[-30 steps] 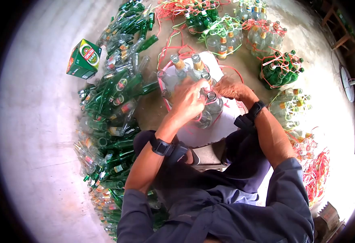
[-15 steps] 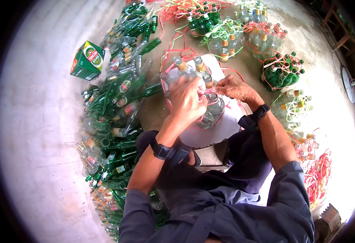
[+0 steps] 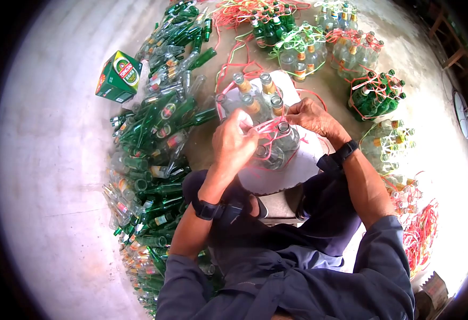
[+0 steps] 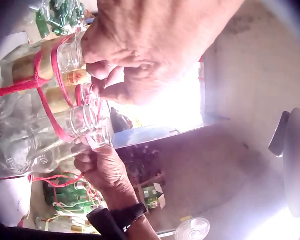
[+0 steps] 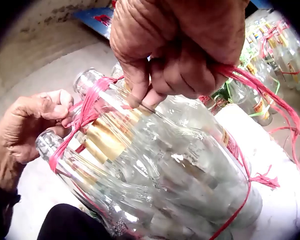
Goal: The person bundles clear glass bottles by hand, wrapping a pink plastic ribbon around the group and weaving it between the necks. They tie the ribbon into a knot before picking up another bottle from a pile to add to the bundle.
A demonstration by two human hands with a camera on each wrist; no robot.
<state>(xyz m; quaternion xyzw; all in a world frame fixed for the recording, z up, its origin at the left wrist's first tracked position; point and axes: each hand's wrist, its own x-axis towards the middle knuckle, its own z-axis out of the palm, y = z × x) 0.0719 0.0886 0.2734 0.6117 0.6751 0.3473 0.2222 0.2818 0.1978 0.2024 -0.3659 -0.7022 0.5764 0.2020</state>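
Observation:
Several clear glass bottles (image 3: 270, 156) stand grouped upright on a white board (image 3: 276, 178), with red twine (image 5: 92, 102) looped around their necks. The left hand (image 3: 233, 140), at the group's left side, pinches the twine between thumb and fingers. Across the bottle tops, the right hand (image 3: 315, 120) has its fingers curled round the same twine, and a loose length trails from that fist in the right wrist view. Between the hands the strands run over the necks. A second red band with a knot (image 5: 260, 179) circles the bottles lower down.
Loose green and clear bottles (image 3: 159, 128) lie heaped along the left, beside a green carton (image 3: 119, 77). Tied bundles of bottles (image 3: 375, 96) stand at the back and right. Tangled red twine (image 3: 421, 234) lies at the right; a fan (image 3: 462, 114) stands beyond.
The left hand has moved left and down, away from the right hand, and the twine between them now shows spread out. The right hand has shifted only slightly.

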